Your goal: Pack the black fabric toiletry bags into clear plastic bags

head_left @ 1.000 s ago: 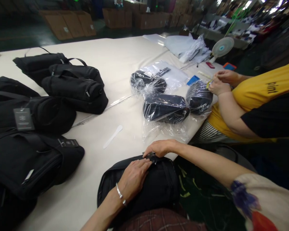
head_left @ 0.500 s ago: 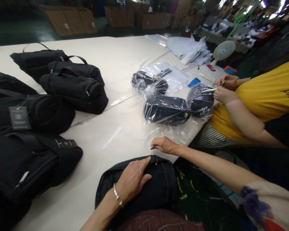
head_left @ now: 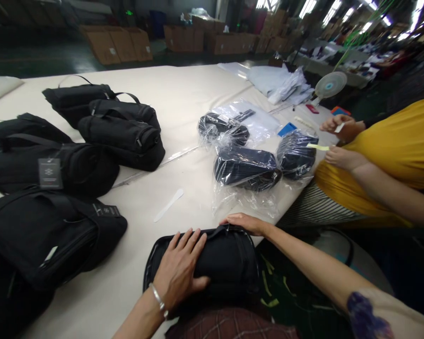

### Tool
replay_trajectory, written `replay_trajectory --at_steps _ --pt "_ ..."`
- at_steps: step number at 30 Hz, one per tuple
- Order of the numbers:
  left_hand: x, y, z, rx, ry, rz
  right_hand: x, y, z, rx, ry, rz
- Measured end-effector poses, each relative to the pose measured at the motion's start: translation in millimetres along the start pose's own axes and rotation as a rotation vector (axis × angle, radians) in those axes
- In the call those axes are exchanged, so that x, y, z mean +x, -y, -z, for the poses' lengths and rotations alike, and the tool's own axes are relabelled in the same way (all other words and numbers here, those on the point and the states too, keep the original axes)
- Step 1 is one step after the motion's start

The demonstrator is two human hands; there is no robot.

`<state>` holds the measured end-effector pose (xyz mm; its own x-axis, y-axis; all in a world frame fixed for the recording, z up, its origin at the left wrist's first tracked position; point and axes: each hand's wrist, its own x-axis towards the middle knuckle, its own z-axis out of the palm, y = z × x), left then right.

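Looks like a steadying step: black bag (head_left: 229, 263) under both hands, near edge of surface (head_left: 136, 254).
Left hand (head_left: 176, 270) open, palm down on bag; right hand (head_left: 243, 223) at far rim, can't tell if gripping. Moving bag calls for both hands, I'd judge. Surface edge just beside right hand; plastic-wrapped bag (head_left: 245, 165) beyond it. White strip (head_left: 167, 206) ahead of left hand, tagged bag (head_left: 65, 235) to its left.
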<state>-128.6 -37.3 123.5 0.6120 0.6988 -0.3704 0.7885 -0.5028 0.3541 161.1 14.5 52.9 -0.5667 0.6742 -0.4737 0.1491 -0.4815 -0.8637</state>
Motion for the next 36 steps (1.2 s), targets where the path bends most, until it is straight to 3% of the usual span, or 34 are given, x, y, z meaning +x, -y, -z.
replay_trajectory --at_steps 2,7,10,14,17,23,27,31,33,36 --pt "9 6 16.3 0.004 -0.018 0.049 13 3 5 0.073 -0.010 -0.017" --pt "31 29 50.1 -0.080 -0.034 0.154 31 11 20 0.401 0.004 -0.290" --pt "38 43 56.9 -0.167 0.018 0.179 26 1 19 0.531 -0.004 -0.247" --pt "42 54 58.9 -0.209 0.040 0.201 17 -31 1 0.594 -0.103 -0.176" --pt "57 65 66.7 -0.211 0.091 0.245 14 -47 -12 0.640 -0.150 -0.104" --pt "109 117 77.8 -0.192 0.157 0.331 10 -43 -31 0.701 -0.218 0.008" --pt "116 143 70.6 -0.207 0.194 0.375 22 -54 -66 0.612 -0.330 0.031" --pt "102 132 73.9 -0.197 0.115 0.370 38 -77 -93 0.475 -0.520 0.019" --pt "88 114 77.0 -0.185 0.025 0.338 40 -86 -94 0.371 -0.590 -0.028" --pt "64 81 70.0 -0.147 -0.119 0.137 36 -91 -82 0.212 -0.617 -0.112"
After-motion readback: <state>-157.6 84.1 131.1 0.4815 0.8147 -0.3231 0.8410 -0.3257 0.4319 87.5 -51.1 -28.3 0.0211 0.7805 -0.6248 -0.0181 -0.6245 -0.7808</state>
